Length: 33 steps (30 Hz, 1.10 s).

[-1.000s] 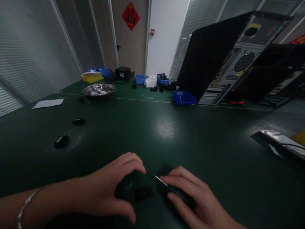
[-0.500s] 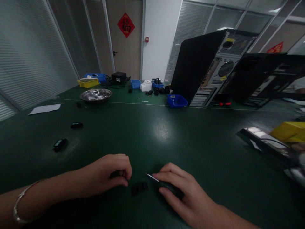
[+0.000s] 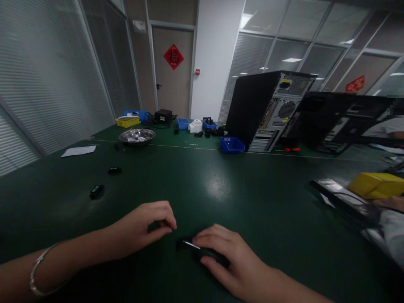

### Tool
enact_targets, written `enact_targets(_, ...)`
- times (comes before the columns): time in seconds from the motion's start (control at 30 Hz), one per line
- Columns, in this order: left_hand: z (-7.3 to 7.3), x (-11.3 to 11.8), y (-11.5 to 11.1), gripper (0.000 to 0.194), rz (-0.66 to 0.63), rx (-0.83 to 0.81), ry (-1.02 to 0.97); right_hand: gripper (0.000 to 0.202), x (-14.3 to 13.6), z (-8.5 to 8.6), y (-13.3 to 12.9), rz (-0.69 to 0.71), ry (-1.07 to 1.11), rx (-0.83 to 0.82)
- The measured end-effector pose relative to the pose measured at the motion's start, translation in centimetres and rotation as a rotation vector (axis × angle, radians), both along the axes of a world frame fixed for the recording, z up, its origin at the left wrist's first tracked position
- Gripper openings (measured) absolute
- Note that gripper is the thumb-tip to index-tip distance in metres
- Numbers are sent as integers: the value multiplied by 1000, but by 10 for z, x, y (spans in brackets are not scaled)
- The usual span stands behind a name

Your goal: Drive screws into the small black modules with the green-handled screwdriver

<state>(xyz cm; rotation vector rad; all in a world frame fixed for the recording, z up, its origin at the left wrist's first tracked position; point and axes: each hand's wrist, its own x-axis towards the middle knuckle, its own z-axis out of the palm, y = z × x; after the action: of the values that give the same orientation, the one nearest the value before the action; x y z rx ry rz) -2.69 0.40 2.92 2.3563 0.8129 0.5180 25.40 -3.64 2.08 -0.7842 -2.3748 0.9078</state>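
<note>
My right hand is wrapped round the dark handle of a screwdriver. Its thin metal shaft points left, over a small black part lying on the green table. Left of that part, my left hand hovers with curled fingers, thumb tip and fingertips brought together in a pinch. Whether anything tiny is between them I cannot make out. A silver bangle circles my left wrist. Two small black devices with pale displays, one nearer and one farther, lie to the left.
At the back are a metal bowl, a yellow tray, a blue bin and a black computer tower. White paper lies left. On the right are a yellow bin and part of another person.
The view has tilted up and shifted. My right hand has brought the screwdriver left, its tip now over the small black part. My left thumb and fingertips have closed together.
</note>
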Motion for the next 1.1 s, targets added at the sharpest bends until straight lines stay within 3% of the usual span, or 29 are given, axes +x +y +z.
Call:
enact_targets(0.2, -1, -12, -23, 24, 12, 177, 6, 33, -12, 4, -5, 36, 26, -25)
enact_targets(0.33, -4, -7, -26, 30, -28, 314, -55, 29, -10, 1, -4, -26, 77, -28)
enact_targets(0.53, -16, 5, -15, 30, -104, 258, -121, 25, -7, -5, 1, -66, 102, -21)
enact_targets(0.77, -23, 2, -14, 34, -183, 308, -101, 28, -6, -4, 0, -51, 115, -14)
enact_targets(1.1, -28, 1, -24, 39, -157, 205, -5, 26, 1, -3, -1, -38, 98, -11)
